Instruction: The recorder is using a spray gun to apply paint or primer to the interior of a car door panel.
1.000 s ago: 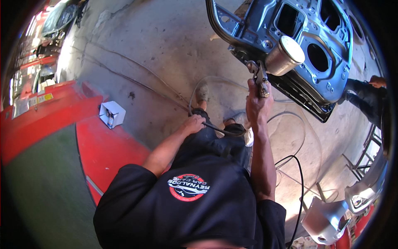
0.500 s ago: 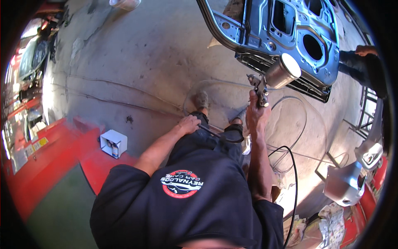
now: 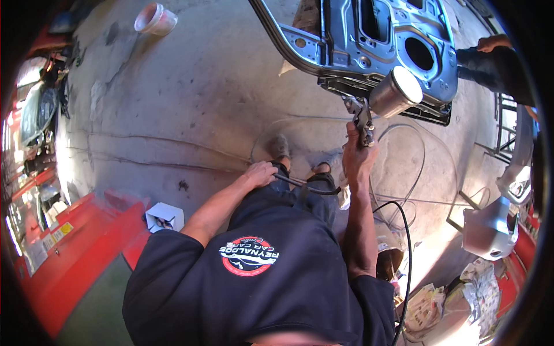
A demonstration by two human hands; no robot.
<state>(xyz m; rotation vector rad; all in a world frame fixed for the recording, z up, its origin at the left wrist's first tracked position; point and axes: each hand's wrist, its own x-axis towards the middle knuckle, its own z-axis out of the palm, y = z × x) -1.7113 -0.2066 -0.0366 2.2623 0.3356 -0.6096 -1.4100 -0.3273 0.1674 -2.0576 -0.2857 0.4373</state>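
The hands are apart, each closed on something of its own. The right hand (image 3: 360,154) reaches forward and grips a spray gun (image 3: 365,122) by its handle, fingers wrapped around it and thumb up along the near side. The gun lies straight ahead of that fist, its head rising just past the knuckles, and its metal cup (image 3: 389,95) sits off to the right with a pale lid turned up. The cup overlaps the lower edge of a blue-grey car door (image 3: 346,34); whether it touches it I cannot tell.

The left hand (image 3: 261,174) is lower and well to the left of the gun, closed on a dark hose (image 3: 314,189) that runs rightward across the legs. Where the hose meets the gun is hidden.

A black cord (image 3: 408,248) loops beside the right forearm. On the concrete floor (image 3: 173,104), a bucket (image 3: 156,21) stands far ahead on the left. An open white box (image 3: 165,215) is by the left elbow, near a red panel (image 3: 81,245). Another person (image 3: 502,75) stands right of the door.
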